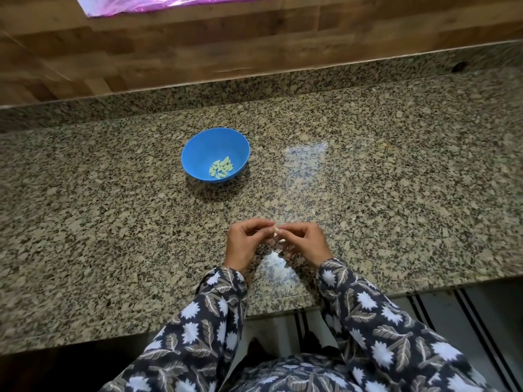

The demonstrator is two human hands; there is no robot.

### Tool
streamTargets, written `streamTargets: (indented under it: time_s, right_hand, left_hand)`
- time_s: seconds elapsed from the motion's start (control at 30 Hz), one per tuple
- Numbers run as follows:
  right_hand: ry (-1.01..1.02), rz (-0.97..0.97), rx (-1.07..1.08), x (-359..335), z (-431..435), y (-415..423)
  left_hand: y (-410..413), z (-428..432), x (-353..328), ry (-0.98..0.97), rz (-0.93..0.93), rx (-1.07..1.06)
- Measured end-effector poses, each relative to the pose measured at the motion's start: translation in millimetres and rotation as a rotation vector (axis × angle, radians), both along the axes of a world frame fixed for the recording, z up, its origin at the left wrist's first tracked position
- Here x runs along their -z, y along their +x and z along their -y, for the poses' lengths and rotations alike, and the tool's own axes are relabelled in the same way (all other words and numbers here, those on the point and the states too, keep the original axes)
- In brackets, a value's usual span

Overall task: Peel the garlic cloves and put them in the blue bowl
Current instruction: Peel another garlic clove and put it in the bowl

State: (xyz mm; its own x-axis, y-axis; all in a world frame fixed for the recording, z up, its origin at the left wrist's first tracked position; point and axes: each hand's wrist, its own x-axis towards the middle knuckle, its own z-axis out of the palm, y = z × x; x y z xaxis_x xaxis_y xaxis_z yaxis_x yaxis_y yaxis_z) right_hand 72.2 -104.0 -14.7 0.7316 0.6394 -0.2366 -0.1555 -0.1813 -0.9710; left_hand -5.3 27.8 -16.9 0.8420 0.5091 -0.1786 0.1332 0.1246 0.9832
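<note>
A blue bowl (198, 148) stands on the granite counter (382, 179), up and left of my hands. Several peeled garlic cloves (221, 168) lie in its bottom. My left hand (244, 244) and my right hand (304, 241) meet just above the counter near its front edge. Their fingertips pinch one small pale garlic clove (276, 229) between them. Bits of thin skin (278, 250) show under the fingers on the counter. Most of the clove is hidden by the fingers.
The counter ends in a front edge (198, 332) close to my body. Behind it rises a low granite upstand (283, 80) and a wood-pattern wall (198, 46). A pink-framed thing (169, 2) sits at the top.
</note>
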Motion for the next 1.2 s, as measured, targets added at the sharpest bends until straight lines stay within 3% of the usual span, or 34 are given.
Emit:
streamTargets:
  time_s: [0.17, 0.37, 0.7, 0.83, 1.0, 1.07, 1.2]
  right_hand:
    - [-0.045, 0.021, 0.015, 2, 0, 1]
    - [-0.188, 0.259, 0.021, 4, -3, 0]
    - [-0.218, 0.396, 0.075, 3, -4, -2]
    - [-0.217, 0.34, 0.089, 6, -5, -1]
    - [-0.096, -0.107, 0.239, 4, -7, -2]
    - [-0.087, -0.092, 0.25, 3, -5, -3]
    - [-0.115, 0.104, 0.149, 4, -3, -6]
  left_hand:
    - [0, 2, -2, 0.068, 0.019, 0.02]
    - [1, 3, 4, 0.209, 0.031, 0.008]
    - [3, 8, 4, 0.078, 0.04, -0.032]
    - [3, 9, -1, -0.041, 0.035, -0.042]
    - [0, 12, -6, -0.353, 0.038, -0.138]
    - [0, 11, -6, -0.385, 0.038, -0.166]
    - [1, 8, -5, -0.25, -0.015, -0.148]
